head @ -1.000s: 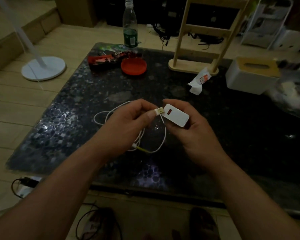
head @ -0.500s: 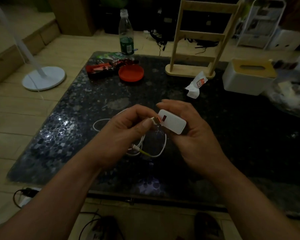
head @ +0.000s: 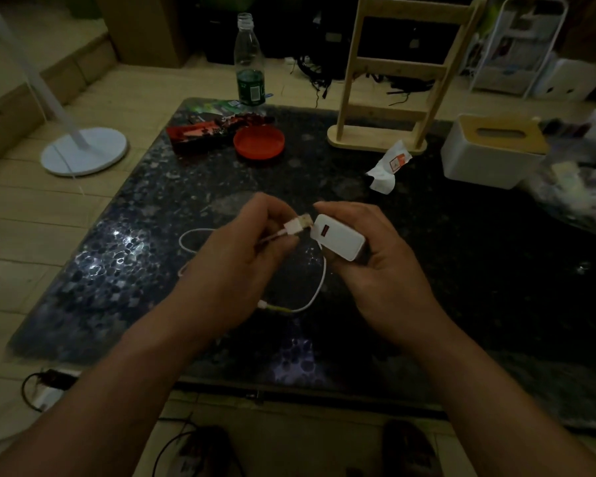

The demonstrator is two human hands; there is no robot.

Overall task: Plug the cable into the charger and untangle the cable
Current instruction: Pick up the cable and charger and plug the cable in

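the cable (head: 319,287) lies in loose white coils near the middle of the desk (head: 124,277), limp and light. the left hand (head: 241,259) pinches its usb plug (head: 298,226), the stiff part and the right place to grip. just beside it the right hand (head: 375,266) wraps the charger (head: 339,238), a smooth little block, port facing the plug, not yet joined.

left hand (head: 241,266) pinches cable plug (head: 298,224) | right hand (head: 386,266) holds charger (head: 339,241) | unplugged
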